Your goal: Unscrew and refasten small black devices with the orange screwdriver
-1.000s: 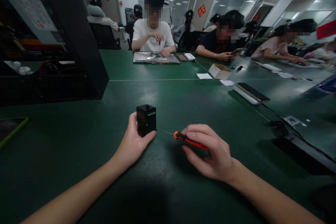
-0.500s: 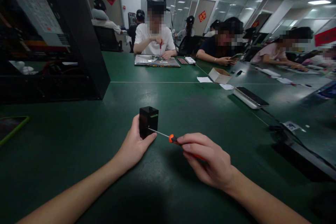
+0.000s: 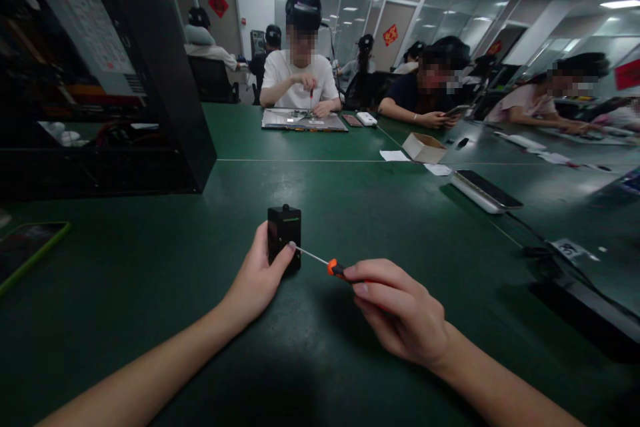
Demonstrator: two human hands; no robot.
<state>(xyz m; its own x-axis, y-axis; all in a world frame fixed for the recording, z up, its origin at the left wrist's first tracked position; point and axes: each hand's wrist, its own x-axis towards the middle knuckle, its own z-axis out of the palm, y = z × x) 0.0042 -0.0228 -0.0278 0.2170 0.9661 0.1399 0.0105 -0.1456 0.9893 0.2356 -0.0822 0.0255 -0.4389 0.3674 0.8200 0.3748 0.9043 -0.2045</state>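
My left hand (image 3: 260,273) is closed around a small black box (image 3: 284,230) that stands upright, with a short knob on its top and small screws on its front face. The left thumb lies across that face. Between the fingers and thumb of my right hand (image 3: 400,307) is a screwdriver (image 3: 334,268) with an orange and black handle. Its thin metal shaft points left, and the tip reaches the box's front close to the left thumb. Whether the tip sits in a screw I cannot tell.
A large black computer case (image 3: 170,93) stands at the left, near a green-edged phone (image 3: 35,247). At the right are a phone on a white block (image 3: 485,192), cables (image 3: 537,253) and a small carton (image 3: 424,147). Across the green table (image 3: 325,187) a person (image 3: 300,73) works on a flat panel.
My left thumb has shifted up the box's front, and the box has turned slightly so its front faces me more. The screwdriver tip has moved a little to the right.
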